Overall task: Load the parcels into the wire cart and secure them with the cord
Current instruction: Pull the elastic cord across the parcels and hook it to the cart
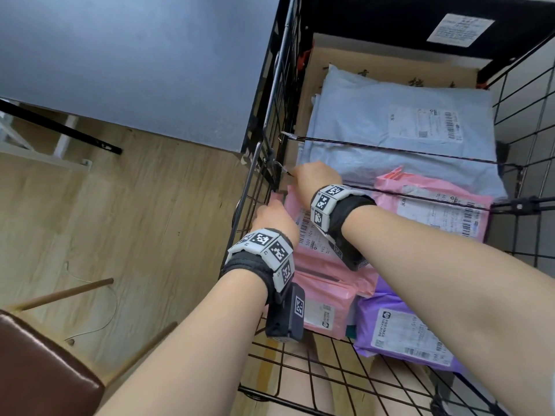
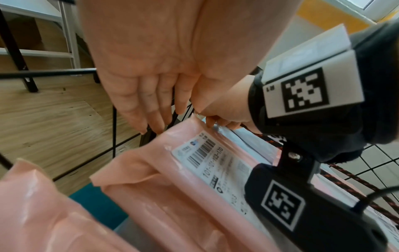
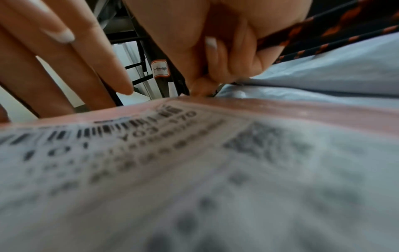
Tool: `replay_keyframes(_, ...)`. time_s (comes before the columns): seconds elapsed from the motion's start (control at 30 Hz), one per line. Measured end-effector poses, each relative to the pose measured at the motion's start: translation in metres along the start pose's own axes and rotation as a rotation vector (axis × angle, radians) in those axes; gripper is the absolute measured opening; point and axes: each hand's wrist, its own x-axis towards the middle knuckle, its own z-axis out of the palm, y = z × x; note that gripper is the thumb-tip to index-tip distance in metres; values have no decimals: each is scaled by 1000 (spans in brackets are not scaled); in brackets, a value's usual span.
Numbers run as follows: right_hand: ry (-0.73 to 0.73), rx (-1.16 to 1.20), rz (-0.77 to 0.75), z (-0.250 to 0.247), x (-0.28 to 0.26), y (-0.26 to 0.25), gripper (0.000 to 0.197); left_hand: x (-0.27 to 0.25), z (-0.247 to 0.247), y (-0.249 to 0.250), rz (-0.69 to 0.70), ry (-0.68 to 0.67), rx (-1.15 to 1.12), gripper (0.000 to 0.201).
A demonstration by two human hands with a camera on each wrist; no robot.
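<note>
The black wire cart holds a grey-blue parcel, pink parcels and a purple parcel. A dark orange-flecked cord runs across the cart in two strands above them. One end hook sits on the left wall. My right hand is at that wall and pinches the cord near its other metal hook, fingers curled. Just below, my left hand reaches to the same wall. Its fingers are straight and touch the wires beside the pink parcel.
A grey table top stands against the cart's left side. At the lower left is a brown chair seat on a wooden floor. Cardboard lines the cart, and a black labelled parcel lies at its far end.
</note>
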Motion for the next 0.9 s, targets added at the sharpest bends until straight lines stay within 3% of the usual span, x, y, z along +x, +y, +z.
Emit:
replay_keyframes(0.17, 107, 181, -18, 1, -17, 15, 24, 2, -3, 6, 25, 25, 2, 37)
replay_keyframes(0.27, 191, 177, -2, -1, -32, 35, 36, -2, -1, 19, 59, 74, 43, 38)
replay_keyframes(0.37, 241, 137, 227, -10, -54, 67, 51, -7, 5, 40, 172, 104, 127, 38)
replay_keyframes(0.47, 191, 103, 465, -16, -69, 100, 68, -5, 13, 57, 361, 119, 214, 39)
replay_keyframes(0.6, 163, 105, 645, -20, -84, 153, 76, 9, 28, 86, 530, 121, 377, 51)
replay_keyframes(0.8, 250, 104, 552, 4, -87, 194, 78, 19, 36, 124, 484, 49, 554, 94)
replay_keyframes(0.9, 215, 150, 539, 16, -83, 201, 79, 29, 39, 127, 428, 63, 622, 111)
